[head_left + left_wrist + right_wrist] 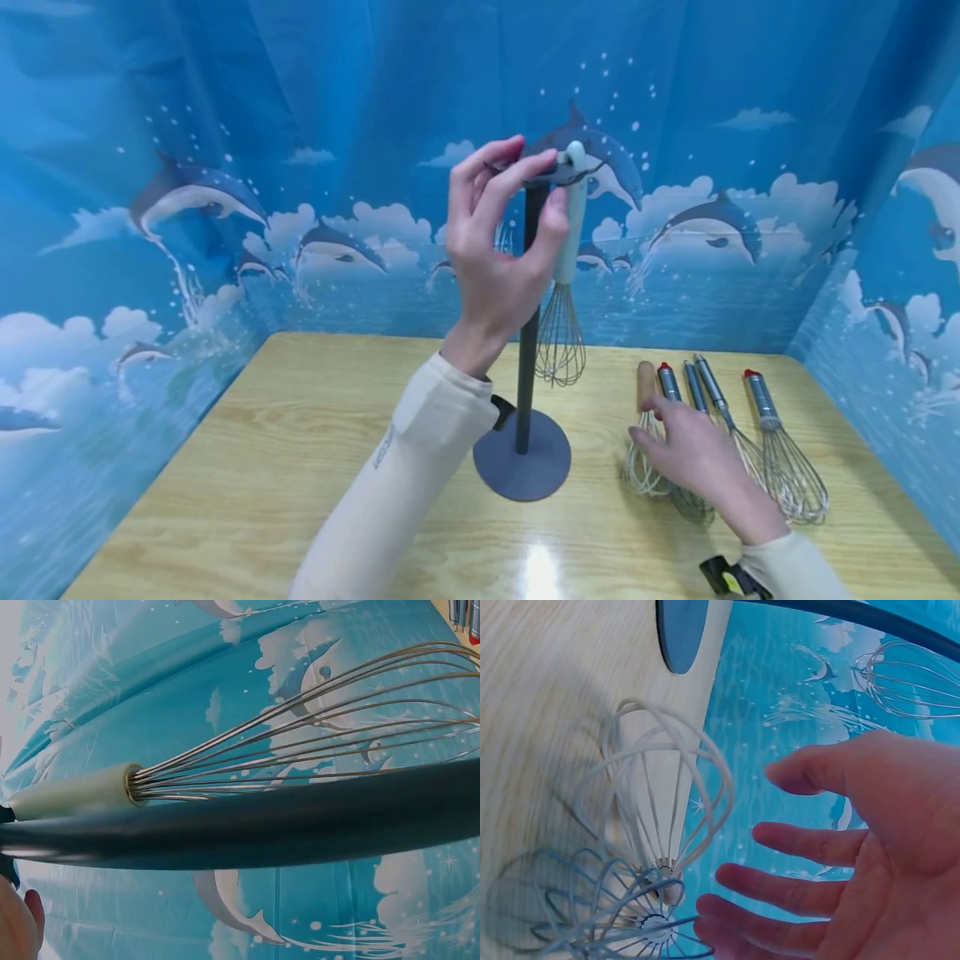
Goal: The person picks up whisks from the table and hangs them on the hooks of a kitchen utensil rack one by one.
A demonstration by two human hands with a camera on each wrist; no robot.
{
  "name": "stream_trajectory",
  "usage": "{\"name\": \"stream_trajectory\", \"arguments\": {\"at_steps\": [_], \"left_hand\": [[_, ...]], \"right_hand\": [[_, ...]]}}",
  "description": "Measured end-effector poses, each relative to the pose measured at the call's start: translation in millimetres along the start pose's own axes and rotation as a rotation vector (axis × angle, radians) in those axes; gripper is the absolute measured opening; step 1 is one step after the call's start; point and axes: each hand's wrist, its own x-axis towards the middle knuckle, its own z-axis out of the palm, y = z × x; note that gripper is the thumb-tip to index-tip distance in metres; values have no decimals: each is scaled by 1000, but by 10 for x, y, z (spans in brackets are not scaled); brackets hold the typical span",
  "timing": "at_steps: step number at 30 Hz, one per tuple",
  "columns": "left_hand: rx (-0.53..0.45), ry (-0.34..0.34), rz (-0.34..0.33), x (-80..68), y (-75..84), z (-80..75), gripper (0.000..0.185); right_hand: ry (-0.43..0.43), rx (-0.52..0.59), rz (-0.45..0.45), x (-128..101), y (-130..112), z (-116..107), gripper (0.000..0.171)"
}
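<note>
A dark stand [528, 358] with a round base carries a hanging whisk [567, 242] with a pale green handle. My left hand [498, 237] is at the stand's top, fingers above and thumb below, pinching the hook rack beside the handle's upper end. Seen from the left wrist, the hanging whisk [79, 793] runs alongside the post. My right hand [705, 454] hovers over the whisks lying on the right, its fingers loosely spread and holding nothing. Nearest to it is a whisk with a wooden handle [645, 385]; its pale wire loops [705, 780] show in the right wrist view.
More whisks lie side by side on the wooden table [315, 433], among them a red-tipped whisk [767, 408] at the far right. A blue dolphin-print curtain [420, 100] encloses the table at the back and sides.
</note>
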Motion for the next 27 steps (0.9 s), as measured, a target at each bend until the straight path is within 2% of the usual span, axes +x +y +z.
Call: {"name": "stream_trajectory", "arguments": {"at_steps": [5, 11, 17, 27], "left_hand": [[9, 45, 8, -12, -12, -38, 30], [8, 89, -11, -31, -41, -90, 28], [-16, 39, 11, -13, -63, -113, 26], [-20, -2, 28, 30, -58, -57, 18]], "right_hand": [[-37, -7, 26, -19, 5, 44, 53], [-40, -111, -4, -27, 14, 131, 54], [22, -248, -78, -46, 11, 203, 52], [77, -263, -158, -88, -58, 291, 54]]}}
